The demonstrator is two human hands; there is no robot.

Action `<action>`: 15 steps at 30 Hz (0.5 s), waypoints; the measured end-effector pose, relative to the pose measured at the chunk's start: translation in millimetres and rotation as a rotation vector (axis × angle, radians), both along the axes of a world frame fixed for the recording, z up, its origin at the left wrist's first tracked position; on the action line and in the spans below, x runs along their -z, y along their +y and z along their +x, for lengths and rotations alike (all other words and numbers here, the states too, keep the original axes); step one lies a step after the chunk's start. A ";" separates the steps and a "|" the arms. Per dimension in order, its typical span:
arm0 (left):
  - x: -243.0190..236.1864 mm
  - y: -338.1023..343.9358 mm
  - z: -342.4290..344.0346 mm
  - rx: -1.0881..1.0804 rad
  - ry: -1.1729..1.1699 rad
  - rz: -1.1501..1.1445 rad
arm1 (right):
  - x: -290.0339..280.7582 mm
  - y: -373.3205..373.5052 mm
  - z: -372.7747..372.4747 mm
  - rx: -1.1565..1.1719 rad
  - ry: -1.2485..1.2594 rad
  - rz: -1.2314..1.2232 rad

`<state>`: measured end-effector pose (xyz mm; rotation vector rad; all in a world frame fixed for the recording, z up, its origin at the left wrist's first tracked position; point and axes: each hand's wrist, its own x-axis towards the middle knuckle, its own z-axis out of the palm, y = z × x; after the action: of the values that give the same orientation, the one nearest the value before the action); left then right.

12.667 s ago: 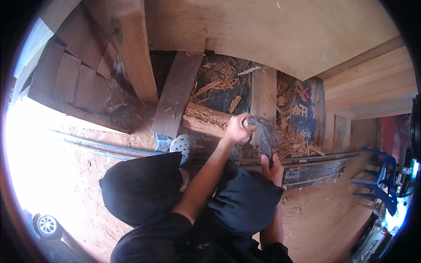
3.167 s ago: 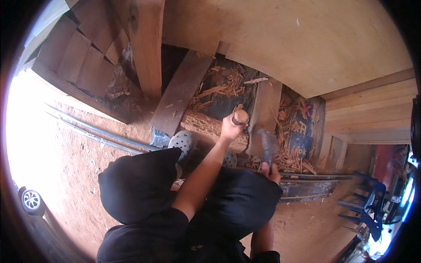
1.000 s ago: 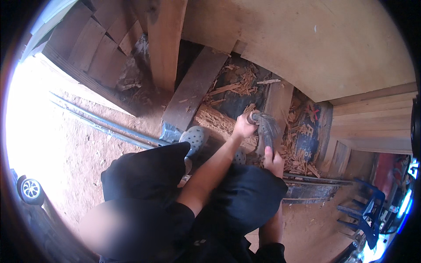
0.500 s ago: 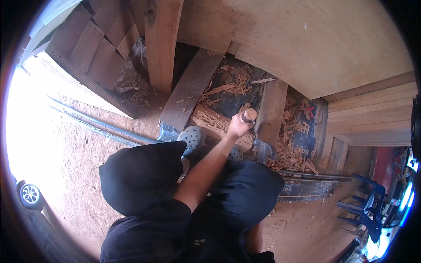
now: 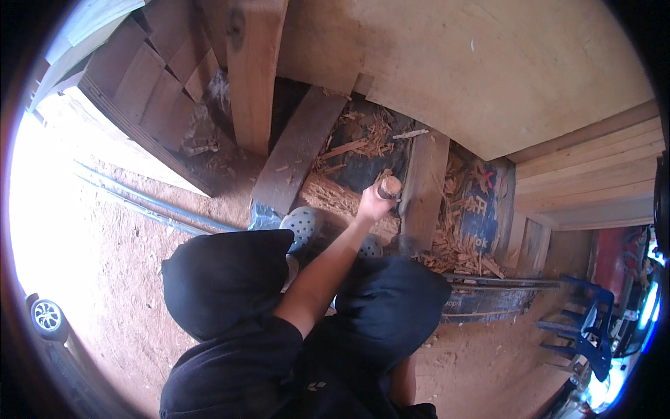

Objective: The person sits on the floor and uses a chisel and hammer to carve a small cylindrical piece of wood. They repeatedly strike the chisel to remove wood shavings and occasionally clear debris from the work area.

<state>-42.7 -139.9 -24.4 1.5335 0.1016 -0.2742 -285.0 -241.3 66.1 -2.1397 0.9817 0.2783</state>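
My left hand (image 5: 376, 204) is closed around a round wooden tool handle (image 5: 390, 186) with a blunt, worn end facing up. The rest of the tool is hidden below my fist. Under and beside the hand lies a rough, gouged piece of wood (image 5: 328, 193) between two dark boards. A dark hammer head (image 5: 405, 244), smeared by motion, shows just past my right knee. Only a bit of my right arm (image 5: 403, 382) shows beside my right thigh; the hand itself is hidden.
Wood chips (image 5: 460, 237) litter the ground around dark planks (image 5: 424, 181). My grey clogs (image 5: 302, 227) are close to the workpiece. A plywood panel (image 5: 447, 63) and an upright post (image 5: 255, 77) stand ahead. A blue plastic chair (image 5: 590, 325) is at right, a wheel (image 5: 47, 315) at left.
The hammer head has shifted slightly left near my right knee and is now blurred. My left hand keeps its grip on the handle. The whole view has shifted a little.
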 end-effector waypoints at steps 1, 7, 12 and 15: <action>-0.4 0.4 0.1 0.001 -0.031 0.037 | -0.1 0.1 -1.2 0.001 0.004 0.001; 0.3 -0.4 -0.6 -0.003 -0.069 -0.033 | 1.6 0.2 -8.5 0.017 0.023 0.009; 1.9 -0.7 1.5 0.023 -0.053 -0.039 | 4.1 1.3 -16.8 0.028 0.040 0.014; 2.5 0.0 2.2 0.024 -0.042 0.003 | 4.2 1.6 -20.6 0.033 0.047 0.016</action>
<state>-40.5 -139.9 -26.9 1.5432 0.0504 -0.2613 -305.6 -239.7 61.9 -2.1095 1.0369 0.3206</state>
